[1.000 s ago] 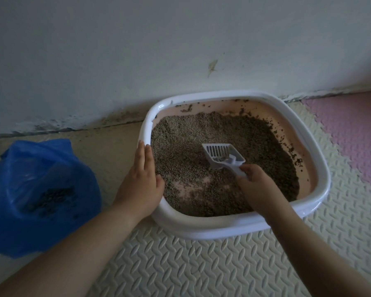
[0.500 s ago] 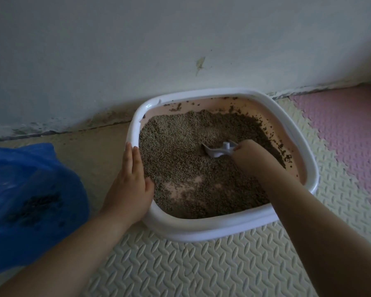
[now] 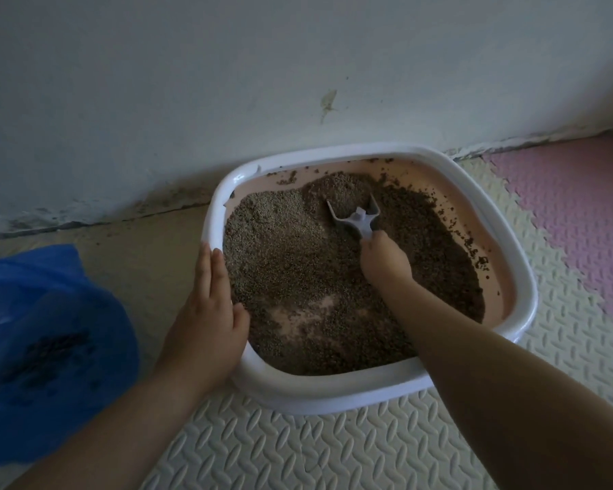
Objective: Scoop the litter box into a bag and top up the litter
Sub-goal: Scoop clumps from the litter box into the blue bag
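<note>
Head view shows your left hand [image 3: 206,320] laid flat and open on the near-left rim of the white-rimmed, pink-lined plastic litter box [image 3: 517,249], thumb hooked over the inner edge, grasping nothing. Your right hand [image 3: 386,259] is clenched around the handle of the pale grey plastic litter scoop [image 3: 355,216], near the middle of the litter box. The scoop head points toward the far wall of the box, and its front edge is buried in the brown granular litter [image 3: 298,270]. The litter is heaped toward the far side of the box; a bare pink patch of the base shows near the front rim. Loose grains cling to the inner wall on the right side.

The litter box stands on the cream embossed foam floor mat [image 3: 298,454], with its far rim close to the white wall [image 3: 298,65]. A blue plastic bag [image 3: 43,348] lies on the floor well left of the litter box, with dark contents visible through it. A pink foam mat tile [image 3: 581,213] adjoins the cream mat right of the litter box.
</note>
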`<state>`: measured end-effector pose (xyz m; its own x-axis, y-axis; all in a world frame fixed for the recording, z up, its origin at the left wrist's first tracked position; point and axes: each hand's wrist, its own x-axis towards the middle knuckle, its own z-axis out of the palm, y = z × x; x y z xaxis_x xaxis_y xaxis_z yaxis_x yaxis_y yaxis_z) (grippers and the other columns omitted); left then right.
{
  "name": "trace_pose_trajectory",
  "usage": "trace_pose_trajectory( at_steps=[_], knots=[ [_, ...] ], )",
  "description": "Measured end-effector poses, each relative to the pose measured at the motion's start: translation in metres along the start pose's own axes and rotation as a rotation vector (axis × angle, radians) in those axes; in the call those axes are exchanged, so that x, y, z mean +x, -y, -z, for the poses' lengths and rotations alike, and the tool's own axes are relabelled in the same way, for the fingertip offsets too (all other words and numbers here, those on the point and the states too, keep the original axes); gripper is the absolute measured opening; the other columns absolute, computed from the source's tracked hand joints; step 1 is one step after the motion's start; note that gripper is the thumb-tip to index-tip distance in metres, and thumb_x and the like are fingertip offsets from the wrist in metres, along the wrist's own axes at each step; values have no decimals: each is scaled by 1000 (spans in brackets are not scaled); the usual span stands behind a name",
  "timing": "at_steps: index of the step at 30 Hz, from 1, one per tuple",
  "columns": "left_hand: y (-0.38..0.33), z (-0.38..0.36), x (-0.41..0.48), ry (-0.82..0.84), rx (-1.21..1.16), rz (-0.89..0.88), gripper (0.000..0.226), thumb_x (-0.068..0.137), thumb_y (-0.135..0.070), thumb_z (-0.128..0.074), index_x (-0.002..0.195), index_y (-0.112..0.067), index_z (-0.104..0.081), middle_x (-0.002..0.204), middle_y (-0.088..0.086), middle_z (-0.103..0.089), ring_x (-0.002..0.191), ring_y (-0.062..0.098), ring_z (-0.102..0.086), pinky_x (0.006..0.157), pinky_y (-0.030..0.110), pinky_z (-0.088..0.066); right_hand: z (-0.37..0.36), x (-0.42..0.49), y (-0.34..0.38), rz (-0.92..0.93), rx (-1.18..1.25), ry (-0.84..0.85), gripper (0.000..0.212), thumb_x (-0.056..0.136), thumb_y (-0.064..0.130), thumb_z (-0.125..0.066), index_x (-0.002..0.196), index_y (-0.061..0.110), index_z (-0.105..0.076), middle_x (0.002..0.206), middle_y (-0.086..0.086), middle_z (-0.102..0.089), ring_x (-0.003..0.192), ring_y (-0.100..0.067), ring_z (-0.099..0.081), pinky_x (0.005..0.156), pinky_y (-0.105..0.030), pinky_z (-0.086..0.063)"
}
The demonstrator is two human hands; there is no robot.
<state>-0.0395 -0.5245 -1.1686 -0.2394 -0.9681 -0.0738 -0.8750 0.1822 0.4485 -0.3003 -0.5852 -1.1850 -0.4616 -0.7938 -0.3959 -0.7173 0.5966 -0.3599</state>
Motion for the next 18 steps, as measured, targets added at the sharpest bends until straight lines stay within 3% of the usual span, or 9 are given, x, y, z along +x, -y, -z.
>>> trace_pose_trajectory(
  at_steps=[2,6,12,16,18],
  knots=[
    [0,0,0,-3,12,-3,71,94,-33,-30,151,-11,6,156,-3,25,130,28,-39,71,29,-41,-4,-3,-6,1,102,-39,30,103,23,-33,123,4,-46,100,-10,-58,76,-23,-53,60,-31,-39],
    [-4,3,-1,8,-18,42,73,96,-24,-39,151,-14,9,155,-5,26,122,30,-47,72,30,-40,-5,-10,-3,30,281,-61,29,103,25,-34,122,6,-44,81,-4,-51,60,-19,-45,51,-31,-32],
    [-4,4,-1,8,-41,18,72,96,-24,-38,151,-12,7,156,-3,25,133,30,-36,86,36,-45,13,-63,1,129,538,21,20,102,30,-39,112,14,-48,76,0,-48,58,-13,-39,53,-30,-31],
    [-3,4,-1,0,-57,3,72,95,-21,-40,151,-10,3,157,1,21,135,32,-34,93,40,-45,14,-104,-5,209,590,-50,12,101,29,-41,106,20,-49,70,2,-47,56,-10,-40,50,-29,-33],
    [-3,4,0,-10,-39,0,72,94,-22,-41,151,-9,1,158,1,20,131,32,-40,87,37,-47,15,-117,-8,222,632,-65,12,101,30,-43,107,22,-50,70,2,-49,55,-10,-41,51,-31,-35]
  ],
)
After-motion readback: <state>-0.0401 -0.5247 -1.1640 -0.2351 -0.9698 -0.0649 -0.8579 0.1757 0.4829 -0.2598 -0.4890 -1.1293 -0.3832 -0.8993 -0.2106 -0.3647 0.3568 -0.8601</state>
